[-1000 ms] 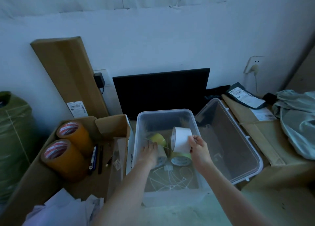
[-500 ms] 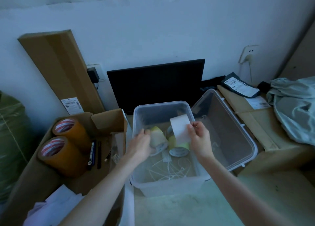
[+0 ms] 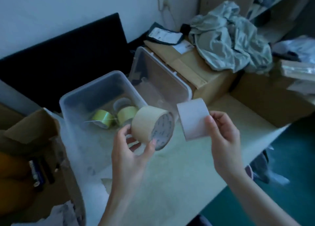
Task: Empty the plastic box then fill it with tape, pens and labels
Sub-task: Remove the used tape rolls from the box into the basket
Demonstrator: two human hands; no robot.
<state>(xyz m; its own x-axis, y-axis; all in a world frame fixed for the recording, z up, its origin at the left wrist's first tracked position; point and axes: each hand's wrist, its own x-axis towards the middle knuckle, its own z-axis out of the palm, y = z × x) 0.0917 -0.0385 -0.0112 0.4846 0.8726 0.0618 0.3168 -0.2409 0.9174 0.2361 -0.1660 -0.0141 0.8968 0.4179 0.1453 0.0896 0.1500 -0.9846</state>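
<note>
The clear plastic box [image 3: 71, 106] stands on the table's left part, with its lid [image 3: 162, 82] leaning at its right side. Inside lie two yellow-green tape rolls [image 3: 104, 119] and a clear roll [image 3: 121, 103]. My left hand [image 3: 131, 150] holds a beige tape roll [image 3: 150, 125] just outside the box's right front corner. My right hand [image 3: 223, 132] holds a white roll [image 3: 192, 120] above the table, right of the beige one.
An open cardboard box [image 3: 29, 133] at the left holds pens [image 3: 36, 171] and orange tape rolls [image 3: 12, 183]. A black panel [image 3: 64, 55] leans on the wall. Cardboard boxes [image 3: 204, 79] with crumpled grey cloth [image 3: 230, 38] fill the right. The table edge [image 3: 255, 154] drops to a green floor.
Both hands have lifted out of the plastic box and moved right, each with its roll. The camera has swung right and down.
</note>
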